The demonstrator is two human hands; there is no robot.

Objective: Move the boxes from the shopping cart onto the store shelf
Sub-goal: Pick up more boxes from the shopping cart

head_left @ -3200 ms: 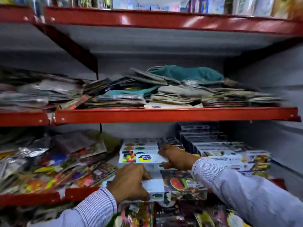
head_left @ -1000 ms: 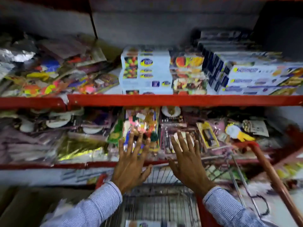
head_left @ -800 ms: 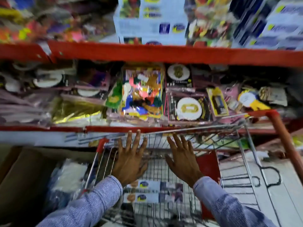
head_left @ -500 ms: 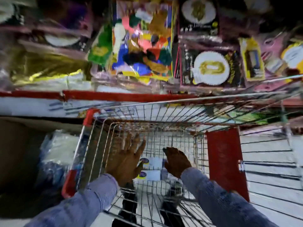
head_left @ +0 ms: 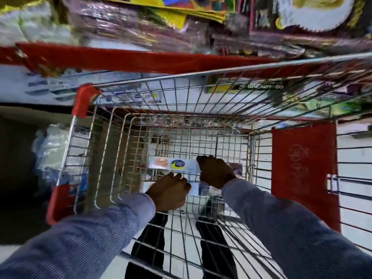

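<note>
Two white printed boxes lie at the bottom of the wire shopping cart (head_left: 201, 74). The far box (head_left: 175, 165) shows a blue-and-yellow logo; the near box (head_left: 194, 189) is mostly covered. My left hand (head_left: 169, 190) is down in the cart, its fingers curled over the near box's far edge. My right hand (head_left: 215, 171) is clamped on the right end of the far box. Both boxes rest on the cart floor. The red store shelf (head_left: 141, 59) runs across the top, above the cart.
Packets in shiny wrap (head_left: 141, 27) crowd the shelf above the cart. A red panel (head_left: 304, 174) hangs on the cart's right side. A plastic-wrapped bundle (head_left: 52, 150) sits on the floor to the cart's left. My legs show through the cart's wire floor.
My view has tipped from the shelf down into the cart. Both hands went from spread open above the cart down to its bottom, and their fingers have curled onto the boxes.
</note>
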